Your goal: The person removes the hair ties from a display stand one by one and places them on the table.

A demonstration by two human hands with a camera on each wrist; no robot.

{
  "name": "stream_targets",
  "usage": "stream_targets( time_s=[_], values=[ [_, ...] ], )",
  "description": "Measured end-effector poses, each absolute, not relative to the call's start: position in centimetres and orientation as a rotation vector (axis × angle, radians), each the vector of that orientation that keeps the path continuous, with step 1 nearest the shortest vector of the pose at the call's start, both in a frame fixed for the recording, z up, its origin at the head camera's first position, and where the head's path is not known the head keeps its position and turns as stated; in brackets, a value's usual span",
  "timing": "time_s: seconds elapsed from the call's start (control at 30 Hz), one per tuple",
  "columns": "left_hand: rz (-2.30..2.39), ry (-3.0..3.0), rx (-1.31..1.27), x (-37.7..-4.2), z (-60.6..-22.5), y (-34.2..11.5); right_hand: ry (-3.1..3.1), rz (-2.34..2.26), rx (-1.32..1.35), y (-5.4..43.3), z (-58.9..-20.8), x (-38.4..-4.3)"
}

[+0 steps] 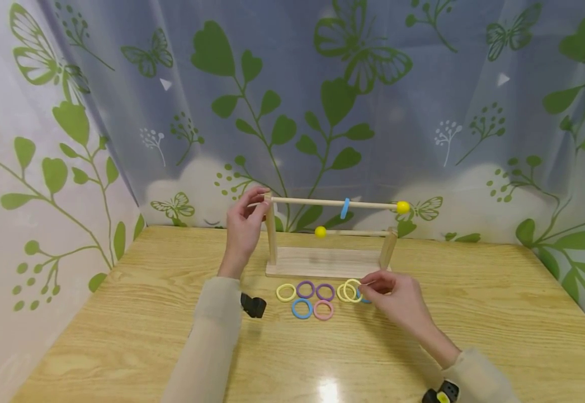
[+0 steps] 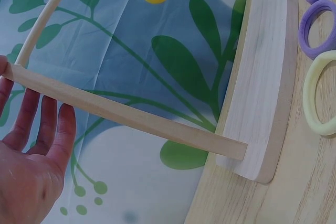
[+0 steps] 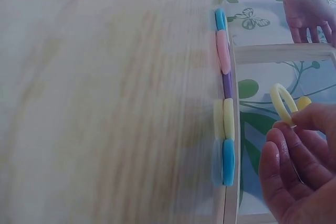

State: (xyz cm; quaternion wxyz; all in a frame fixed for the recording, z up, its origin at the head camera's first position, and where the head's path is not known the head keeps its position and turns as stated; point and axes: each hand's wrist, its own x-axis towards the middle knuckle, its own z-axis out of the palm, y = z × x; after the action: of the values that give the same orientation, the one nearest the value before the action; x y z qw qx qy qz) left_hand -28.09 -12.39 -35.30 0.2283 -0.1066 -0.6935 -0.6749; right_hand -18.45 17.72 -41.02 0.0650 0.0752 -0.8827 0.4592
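My left hand [image 1: 244, 224] grips the top of the left post [image 1: 272, 238] of a wooden ring rack, fingers behind it in the left wrist view. From that post a rod [image 1: 307, 201] runs right to a yellow ball end [image 1: 402, 207]; a blue ring [image 1: 345, 209] hangs on it. My right hand [image 1: 398, 296] pinches a yellow ring [image 3: 281, 109] between thumb and fingertips, raised off the table in the right wrist view. In the head view it overlaps another yellow ring [image 1: 339, 293]. A blue ring [image 1: 366, 301] lies partly hidden by the right fingers.
Before the rack's base [image 1: 325, 258] lie more rings: yellow [image 1: 278, 293], purple [image 1: 298, 290], a second purple [image 1: 317, 292], blue [image 1: 293, 309] and pink [image 1: 315, 310]. A lower rod [image 1: 358, 233] extends left from the right post [image 1: 387, 252]. A patterned curtain [image 1: 282, 84] hangs behind.
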Motion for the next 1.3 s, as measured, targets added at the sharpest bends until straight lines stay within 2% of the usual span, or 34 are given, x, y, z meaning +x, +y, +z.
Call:
stream_targets(
  time_s=[1.3],
  values=[
    [-1.873,-1.903,-0.292,-28.14,-35.38,-12.43,-2.868,1.276,0.402,16.79,-42.01,-18.63]
  ],
)
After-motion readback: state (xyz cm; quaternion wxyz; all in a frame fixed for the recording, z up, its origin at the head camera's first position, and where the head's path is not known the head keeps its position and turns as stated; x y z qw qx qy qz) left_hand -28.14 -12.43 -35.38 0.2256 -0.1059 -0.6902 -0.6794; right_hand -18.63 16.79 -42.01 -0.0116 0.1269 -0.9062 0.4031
